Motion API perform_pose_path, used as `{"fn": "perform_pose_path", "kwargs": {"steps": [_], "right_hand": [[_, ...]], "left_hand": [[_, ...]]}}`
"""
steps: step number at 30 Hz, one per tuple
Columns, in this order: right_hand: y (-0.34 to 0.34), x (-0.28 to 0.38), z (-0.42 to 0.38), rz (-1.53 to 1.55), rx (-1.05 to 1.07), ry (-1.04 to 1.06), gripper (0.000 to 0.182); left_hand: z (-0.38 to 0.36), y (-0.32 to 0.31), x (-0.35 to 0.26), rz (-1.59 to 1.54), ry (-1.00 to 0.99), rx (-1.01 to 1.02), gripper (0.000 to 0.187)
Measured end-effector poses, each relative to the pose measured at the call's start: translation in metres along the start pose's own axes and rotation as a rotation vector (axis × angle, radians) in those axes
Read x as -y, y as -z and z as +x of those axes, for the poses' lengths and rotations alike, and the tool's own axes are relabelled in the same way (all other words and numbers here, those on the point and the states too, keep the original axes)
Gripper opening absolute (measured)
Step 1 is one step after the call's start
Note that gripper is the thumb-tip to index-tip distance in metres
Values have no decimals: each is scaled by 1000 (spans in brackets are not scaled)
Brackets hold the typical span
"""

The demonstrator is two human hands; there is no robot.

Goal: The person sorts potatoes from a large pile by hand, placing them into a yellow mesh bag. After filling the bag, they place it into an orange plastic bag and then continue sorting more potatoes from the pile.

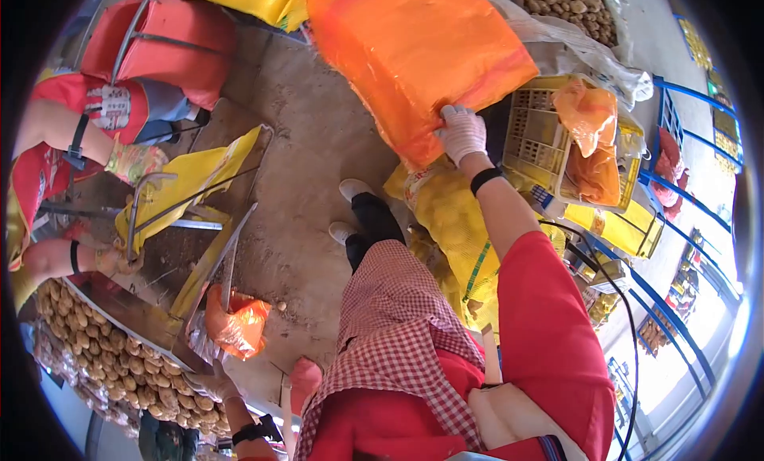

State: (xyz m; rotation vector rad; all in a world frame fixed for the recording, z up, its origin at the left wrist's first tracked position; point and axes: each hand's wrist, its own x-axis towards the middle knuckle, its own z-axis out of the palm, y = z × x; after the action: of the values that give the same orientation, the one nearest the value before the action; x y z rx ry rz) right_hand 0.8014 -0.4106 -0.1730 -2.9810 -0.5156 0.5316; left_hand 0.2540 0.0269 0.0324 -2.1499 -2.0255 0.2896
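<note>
My right hand (463, 133), in a white glove, pinches the edge of a large orange sack (422, 59) that spreads out flat at the top. Down at the lower left, my left hand (216, 384), also gloved, is at the edge of a metal table beside a pile of potatoes (119, 357); its fingers look spread, with nothing seen in them. Just above it hangs a small orange bag (237, 322). Below my right hand stands a yellow mesh sack (454, 222), filled with round items.
A co-worker's gloved hands (134, 160) are at the left by a yellow sack on a frame (199, 175). Red chair (171, 47) at upper left. Crate (535, 135) with orange bags, blue railings (684, 190) and a black cable (629, 318) lie right.
</note>
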Motion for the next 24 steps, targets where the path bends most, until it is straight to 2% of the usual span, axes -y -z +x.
{"fn": "perform_pose_path", "kwargs": {"steps": [1, 2, 4, 5, 9, 10, 12, 13, 14, 16, 18, 20, 21, 23, 24], "right_hand": [[-2, -3, -2, -1, 28, 18, 29], [-1, -9, -8, -5, 35, 25, 29], [5, -18, -15, 126, -35, 57, 13], [13, -16, -18, 156, -88, 74, 13], [66, 9, -2, 89, -133, 181, 13], [67, 12, -5, 31, -74, 193, 15], [65, 20, -3, -84, 29, 218, 27], [57, 25, -9, -229, 13, 175, 37], [43, 23, -8, -229, 17, 186, 37], [17, 12, -1, -370, 75, 72, 36], [18, 15, 10, -341, 136, 115, 32], [57, 29, 23, -203, 253, 102, 24], [84, 37, 34, -208, 244, 108, 24], [125, 47, 44, 80, 50, 70, 16], [118, 35, 63, 56, 87, 81, 18]], "left_hand": [[7, -8, 15, 126, -55, -5, 106], [3, -3, 14, 130, -47, 1, 106], [-6, 2, -5, 32, -42, -16, 106], [-5, -1, -3, -48, -20, -9, 106], [-6, 2, -5, 104, -9, -5, 108], [-5, 0, 3, 106, -3, -4, 108], [-1, -9, 4, 179, -1, -50, 111], [-2, -11, 7, 185, -15, -63, 111], [-4, -9, 6, 190, -4, -60, 111], [-5, -9, 4, 157, -2, -34, 109], [-8, -5, 6, 119, -18, -16, 109], [-3, -12, 13, 99, -28, -69, 110], [-2, -14, 13, 147, -22, -63, 111], [0, -17, 9, 141, -11, -71, 111], [-4, -16, 11, 143, -7, -80, 111]]}}
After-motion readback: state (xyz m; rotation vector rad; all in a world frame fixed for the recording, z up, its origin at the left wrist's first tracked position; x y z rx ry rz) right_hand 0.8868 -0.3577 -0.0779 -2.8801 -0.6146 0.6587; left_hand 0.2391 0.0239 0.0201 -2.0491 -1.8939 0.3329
